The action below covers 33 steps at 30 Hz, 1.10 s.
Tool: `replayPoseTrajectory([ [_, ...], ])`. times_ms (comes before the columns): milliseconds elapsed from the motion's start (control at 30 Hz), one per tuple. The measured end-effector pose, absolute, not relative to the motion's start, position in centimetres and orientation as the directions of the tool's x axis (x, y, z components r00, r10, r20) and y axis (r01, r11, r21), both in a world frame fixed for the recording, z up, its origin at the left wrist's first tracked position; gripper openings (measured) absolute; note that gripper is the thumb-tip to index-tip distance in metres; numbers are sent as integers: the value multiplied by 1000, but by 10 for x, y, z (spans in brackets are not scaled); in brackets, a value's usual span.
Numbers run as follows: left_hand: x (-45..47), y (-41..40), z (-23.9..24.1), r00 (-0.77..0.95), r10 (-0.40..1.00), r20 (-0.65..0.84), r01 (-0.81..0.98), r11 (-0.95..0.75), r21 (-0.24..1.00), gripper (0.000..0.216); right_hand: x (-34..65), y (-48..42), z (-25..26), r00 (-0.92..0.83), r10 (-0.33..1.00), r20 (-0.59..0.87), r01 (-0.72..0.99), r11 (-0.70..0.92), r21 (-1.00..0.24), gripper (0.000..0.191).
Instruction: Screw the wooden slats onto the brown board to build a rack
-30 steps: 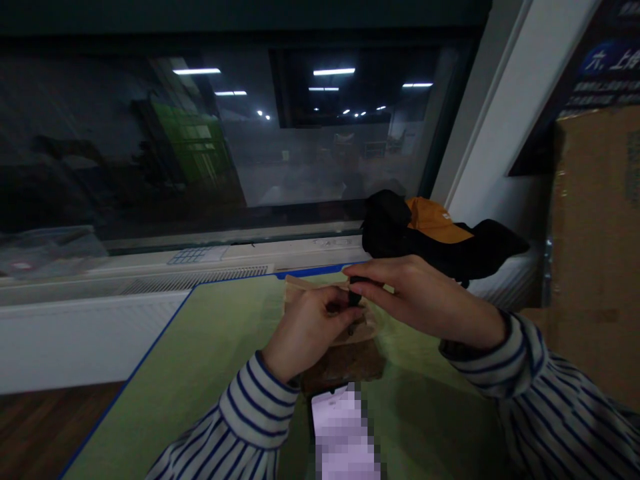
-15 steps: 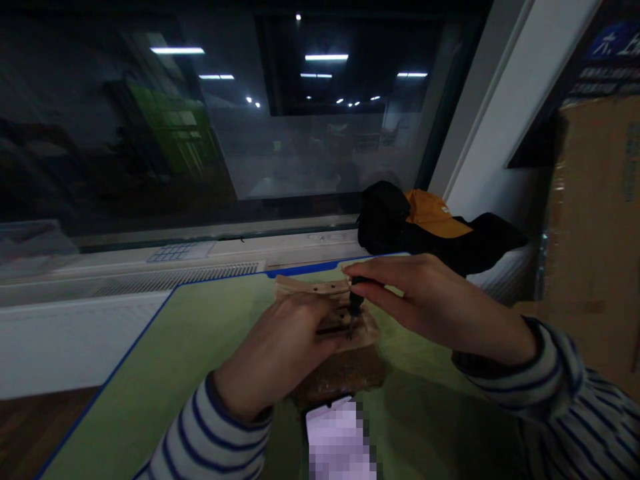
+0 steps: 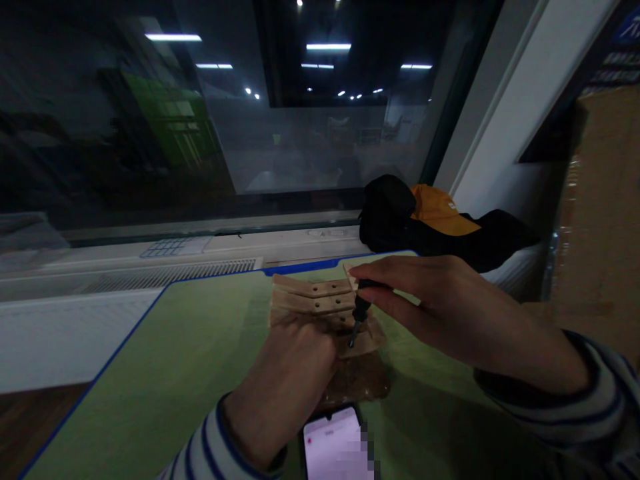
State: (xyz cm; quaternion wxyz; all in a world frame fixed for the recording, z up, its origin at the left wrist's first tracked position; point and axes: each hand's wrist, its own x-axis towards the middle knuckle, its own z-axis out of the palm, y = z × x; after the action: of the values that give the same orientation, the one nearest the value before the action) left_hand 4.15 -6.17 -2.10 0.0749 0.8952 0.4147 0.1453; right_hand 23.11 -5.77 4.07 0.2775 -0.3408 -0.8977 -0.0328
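A small screwdriver with a black handle is pinched from above between the thumb and fingers of my right hand. Its metal shaft slants down to the near slat of a slatted wooden piece, and its tip meets the wood around a dark spot. Pairs of dark holes show in the other slats. My left hand is closed over the near left part of that piece, fingers curled and mostly hidden beneath the knuckles. A brown, shiny, wrapped-looking slab lies just this side of the wood.
A phone with a lit screen lies at the front of the green, blue-edged tabletop. Behind are a radiator, a window sill and a window. A black item with an orange cap sits back right, near a cardboard box.
My left hand has curled and drawn in its thumb, uncovering more slats. The screwdriver now tilts more, its handle leaning right. The view has shifted slightly.
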Motion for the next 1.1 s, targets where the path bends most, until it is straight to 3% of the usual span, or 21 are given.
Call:
replayPoseTrajectory([
  [367, 40, -61, -26, 673, 723, 159, 699, -691, 186, 25, 231, -62, 37, -607, 622, 495, 641, 751, -157, 26],
  [600, 43, -70, -28, 682, 713, 163, 723, -691, -2, 25, 228, -67, 25, -567, 726, 389, 691, 677, -255, 41],
  [700, 36, -85, -41, 682, 662, 310, 721, -679, -137, 24, 229, -69, 19, -553, 735, 391, 687, 668, -284, 45],
  [833, 16, -108, -67, 681, 451, 577, 680, -682, -269, 23, 230, -69, 14, -529, 740, 415, 683, 662, -310, 47],
  [1000, -3, -115, -76, 570, 434, 698, 758, -606, -243, 29, 230, -68, 12, -552, 702, 450, 641, 702, -309, 46],
  [1100, -9, -111, -76, 358, 548, 756, 836, -548, 1, 39, 232, -68, 13, -549, 700, 458, 654, 700, -286, 45],
])
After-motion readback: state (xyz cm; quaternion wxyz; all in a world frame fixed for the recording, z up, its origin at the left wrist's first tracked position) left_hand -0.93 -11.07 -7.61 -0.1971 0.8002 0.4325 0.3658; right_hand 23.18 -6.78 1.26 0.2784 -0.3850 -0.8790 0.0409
